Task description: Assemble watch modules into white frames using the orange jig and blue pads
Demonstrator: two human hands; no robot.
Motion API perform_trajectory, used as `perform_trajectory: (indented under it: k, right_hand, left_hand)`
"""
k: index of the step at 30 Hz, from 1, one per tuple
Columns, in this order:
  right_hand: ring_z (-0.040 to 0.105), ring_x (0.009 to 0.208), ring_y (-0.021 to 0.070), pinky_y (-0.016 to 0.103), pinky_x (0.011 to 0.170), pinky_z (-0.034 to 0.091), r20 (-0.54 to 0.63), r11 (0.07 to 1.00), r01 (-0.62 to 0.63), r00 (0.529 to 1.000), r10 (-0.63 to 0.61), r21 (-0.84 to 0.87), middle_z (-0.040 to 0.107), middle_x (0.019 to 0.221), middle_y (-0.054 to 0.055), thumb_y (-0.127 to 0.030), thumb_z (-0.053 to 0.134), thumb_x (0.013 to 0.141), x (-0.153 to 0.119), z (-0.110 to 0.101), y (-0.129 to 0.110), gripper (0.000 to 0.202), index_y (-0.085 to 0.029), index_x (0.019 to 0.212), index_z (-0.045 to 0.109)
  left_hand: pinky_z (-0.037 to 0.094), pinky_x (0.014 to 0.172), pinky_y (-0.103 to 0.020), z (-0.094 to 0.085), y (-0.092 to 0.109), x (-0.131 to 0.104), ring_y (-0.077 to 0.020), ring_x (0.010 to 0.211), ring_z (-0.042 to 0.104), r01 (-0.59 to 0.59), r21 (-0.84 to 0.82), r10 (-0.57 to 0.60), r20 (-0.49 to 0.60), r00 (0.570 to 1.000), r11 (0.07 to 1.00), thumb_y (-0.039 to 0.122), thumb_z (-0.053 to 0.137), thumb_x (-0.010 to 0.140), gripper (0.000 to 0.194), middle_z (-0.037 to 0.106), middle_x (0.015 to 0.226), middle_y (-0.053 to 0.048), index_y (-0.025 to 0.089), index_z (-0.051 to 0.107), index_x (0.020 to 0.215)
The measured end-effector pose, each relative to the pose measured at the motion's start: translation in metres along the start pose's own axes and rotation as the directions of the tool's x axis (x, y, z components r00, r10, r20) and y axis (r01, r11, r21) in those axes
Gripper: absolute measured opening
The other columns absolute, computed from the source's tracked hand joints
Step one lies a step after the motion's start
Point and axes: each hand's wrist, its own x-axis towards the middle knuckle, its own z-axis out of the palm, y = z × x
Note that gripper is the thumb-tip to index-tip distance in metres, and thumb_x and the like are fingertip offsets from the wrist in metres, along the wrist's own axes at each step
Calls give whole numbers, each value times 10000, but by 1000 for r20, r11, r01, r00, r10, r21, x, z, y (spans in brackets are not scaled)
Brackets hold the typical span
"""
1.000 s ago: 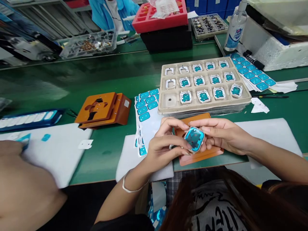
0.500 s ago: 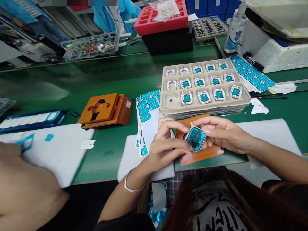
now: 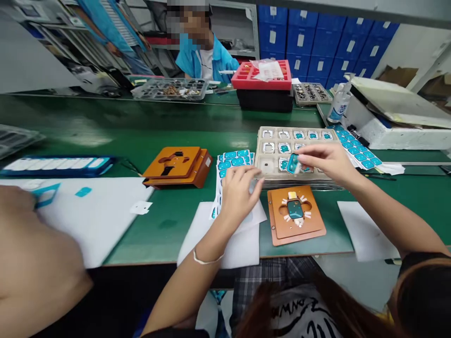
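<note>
My right hand pinches a small watch case with a teal film by its edge, in front of the beige tray. The tray's compartments hold several silver watch frames, most with teal inside. My left hand is empty, fingers apart and bent, above the sheets of teal stickers. Between my arms lies an orange fixture with a teal rounded plate at its centre and small white pieces around it.
A second orange fixture stands to the left. White foam sheets lie along the front edge, beside a co-worker's arm. Behind are a red tray on a black box, a pump bottle and another person across the bench.
My right hand has lifted the watch case away from the orange fixture toward the tray. My left hand has let go of it and moved left. The view has tilted up.
</note>
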Motion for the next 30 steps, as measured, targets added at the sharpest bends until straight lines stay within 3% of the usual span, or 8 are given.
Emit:
perform_trajectory:
  k: [4, 9, 13, 16, 19, 22, 26, 30]
  right_hand:
    - [602, 548, 109, 256, 579, 484, 164, 918, -41, 980, 114, -394, 704, 669, 41, -246, 695, 818, 58, 35, -3, 152, -118, 843, 773]
    - [610, 588, 151, 286, 664, 447, 228, 798, -6, 957, 179, -603, 664, 589, 45, -207, 735, 781, 95, 65, 7, 127, -83, 780, 762]
    - [637, 832, 214, 311, 778, 414, 236, 640, 185, 972, -7, -745, 735, 865, 99, -253, 700, 843, 101, 60, 13, 286, -90, 1078, 715]
    - [603, 958, 244, 333, 832, 395, 380, 525, 339, 924, -30, -781, 728, 1040, 129, -238, 620, 911, 99, 50, 20, 305, -95, 1175, 670]
    - [565, 1013, 274, 359, 857, 392, 469, 484, 406, 883, 10, -775, 734, 1015, 136, -268, 638, 909, 97, 42, 27, 294, -113, 1153, 691]
    - [571, 1000, 257, 369, 884, 399, 476, 519, 410, 880, -8, -750, 747, 939, 113, -257, 685, 875, 101, 39, 30, 240, -121, 1069, 722]
    - [636, 854, 188, 330, 832, 445, 389, 765, 300, 919, -71, -570, 737, 878, 69, -189, 775, 751, 106, 33, 26, 264, -112, 998, 721]
    - [633, 771, 155, 284, 704, 482, 250, 933, 241, 952, -174, -267, 709, 891, 51, -294, 729, 788, 73, 17, 16, 333, -136, 1078, 689]
  left_hand:
    - [395, 874, -458, 5, -30, 3, -331, 1035, 529, 196, 38, -198, 35, 980, 980, 619, 611, 833, 491, 664, 1129, -117, 213, 638, 1107]
    - [393, 888, -440, 4, -31, 9, -288, 1009, 565, 109, -112, -111, -14, 994, 988, 555, 605, 851, 372, 671, 1046, -96, 209, 609, 989]
    - [389, 818, -390, -5, 0, 7, -209, 807, 575, -214, -265, 200, -82, 976, 940, 281, 618, 843, 126, 662, 776, -2, 238, 547, 748]
    - [352, 862, -406, -8, 22, 0, -232, 907, 578, -436, -429, 513, 78, 855, 791, 350, 631, 842, 108, 740, 898, 1, 261, 632, 904]
    - [275, 935, -439, -5, 33, -4, -271, 1059, 557, -459, -491, 609, 200, 768, 740, 459, 613, 874, 341, 739, 1106, -35, 244, 630, 1139]
    - [249, 938, -440, -4, 33, -5, -281, 1080, 545, -438, -487, 604, 259, 754, 756, 466, 589, 898, 346, 731, 1130, -47, 245, 645, 1158]
    - [256, 910, -433, -5, 31, -4, -291, 1077, 527, -402, -486, 582, 305, 754, 776, 489, 564, 907, 342, 726, 1137, -52, 261, 668, 1139]
    - [255, 909, -433, -5, 30, -4, -289, 1077, 515, -376, -490, 565, 327, 757, 787, 492, 584, 893, 340, 724, 1141, -44, 276, 668, 1141]
